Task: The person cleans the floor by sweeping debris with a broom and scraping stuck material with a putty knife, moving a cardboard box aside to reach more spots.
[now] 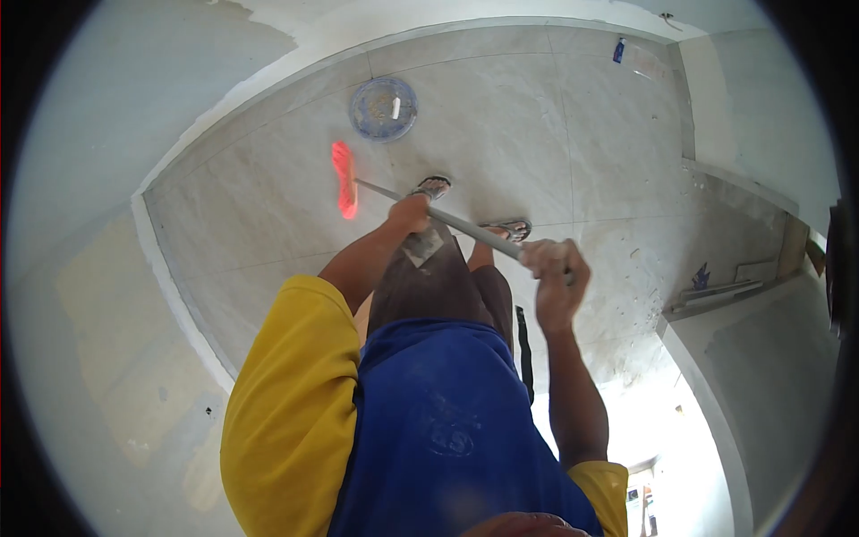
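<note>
Gripping a long grey pole (474, 232) high with the right hand (557, 267), lower with the left hand (409, 214) beside a flat metallic blade (423, 246), apparently for leverage over the red head (344, 179) on pale tiles (268, 192).

Single head-worn view, looking steeply down wearer's front to feet and floor; torso close, wide round-edged field.

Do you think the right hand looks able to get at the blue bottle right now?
Probably not: the right hand is closed round the pole, and the blue bottle lies on the floor well beyond the feet.
</note>
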A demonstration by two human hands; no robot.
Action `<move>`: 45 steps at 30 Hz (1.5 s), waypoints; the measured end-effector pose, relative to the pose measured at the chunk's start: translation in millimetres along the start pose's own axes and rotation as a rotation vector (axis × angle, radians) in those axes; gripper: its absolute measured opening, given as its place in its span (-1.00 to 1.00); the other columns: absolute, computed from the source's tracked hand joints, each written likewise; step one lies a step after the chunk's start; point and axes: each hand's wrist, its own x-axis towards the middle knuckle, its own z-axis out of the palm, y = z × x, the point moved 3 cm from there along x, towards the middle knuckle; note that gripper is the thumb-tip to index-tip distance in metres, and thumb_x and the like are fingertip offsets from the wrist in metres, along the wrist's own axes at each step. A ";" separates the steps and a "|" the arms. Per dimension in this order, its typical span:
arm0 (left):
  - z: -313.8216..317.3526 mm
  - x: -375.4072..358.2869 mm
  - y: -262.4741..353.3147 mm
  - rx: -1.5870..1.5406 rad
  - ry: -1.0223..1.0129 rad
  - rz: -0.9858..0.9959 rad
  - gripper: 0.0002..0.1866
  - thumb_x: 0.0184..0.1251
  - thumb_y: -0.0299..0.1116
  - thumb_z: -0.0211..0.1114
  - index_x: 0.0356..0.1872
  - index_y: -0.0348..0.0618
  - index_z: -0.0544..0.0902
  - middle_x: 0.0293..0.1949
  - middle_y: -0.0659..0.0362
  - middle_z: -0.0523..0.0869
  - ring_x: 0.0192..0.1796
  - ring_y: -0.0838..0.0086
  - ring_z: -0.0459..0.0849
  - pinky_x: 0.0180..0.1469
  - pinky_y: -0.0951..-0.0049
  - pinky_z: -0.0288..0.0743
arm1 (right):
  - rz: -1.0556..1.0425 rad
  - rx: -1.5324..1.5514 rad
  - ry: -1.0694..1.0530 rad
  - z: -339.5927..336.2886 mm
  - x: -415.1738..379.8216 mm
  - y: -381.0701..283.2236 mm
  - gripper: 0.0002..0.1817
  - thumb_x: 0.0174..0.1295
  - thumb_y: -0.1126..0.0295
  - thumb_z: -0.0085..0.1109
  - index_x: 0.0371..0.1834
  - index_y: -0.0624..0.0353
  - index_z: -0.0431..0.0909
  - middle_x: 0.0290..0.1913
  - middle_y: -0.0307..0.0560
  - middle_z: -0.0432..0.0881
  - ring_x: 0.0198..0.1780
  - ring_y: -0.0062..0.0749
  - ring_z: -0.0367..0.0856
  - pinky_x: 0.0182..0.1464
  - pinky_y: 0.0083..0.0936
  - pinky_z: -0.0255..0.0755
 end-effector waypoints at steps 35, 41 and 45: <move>-55.4 111.5 637.9 -0.135 -0.082 0.657 -0.76 0.12 -0.42 0.19 -0.16 -0.16 0.65 -0.18 -0.09 0.74 -0.03 0.00 0.71 -0.05 0.05 0.59 | -0.519 -0.248 0.818 -320.2 118.5 -280.3 -0.68 0.50 0.41 -0.28 -0.52 0.05 0.17 -0.72 -0.29 0.09 -0.64 -0.55 0.10 -0.36 -0.35 0.34; -123.5 86.5 695.9 -0.028 -0.101 0.809 -0.70 0.31 -0.13 0.26 -0.21 -0.18 0.63 -0.24 -0.10 0.74 -0.08 -0.05 0.70 -0.06 0.01 0.53 | -0.703 -0.086 0.826 -364.3 111.1 -335.1 -0.65 0.50 0.25 -0.22 -0.53 0.01 0.12 -0.74 -0.33 0.06 -0.64 -0.58 0.07 -0.41 -0.45 0.24; -158.3 168.8 693.8 0.175 0.018 0.697 -0.76 0.25 -0.31 0.22 -0.12 -0.17 0.65 -0.17 -0.10 0.74 -0.01 0.00 0.70 -0.02 0.05 0.56 | -0.627 0.063 0.825 -407.4 158.1 -271.4 -0.66 0.55 0.29 -0.20 -0.49 0.03 0.19 -0.68 -0.32 0.16 -0.58 -0.52 0.18 -0.30 -0.35 0.37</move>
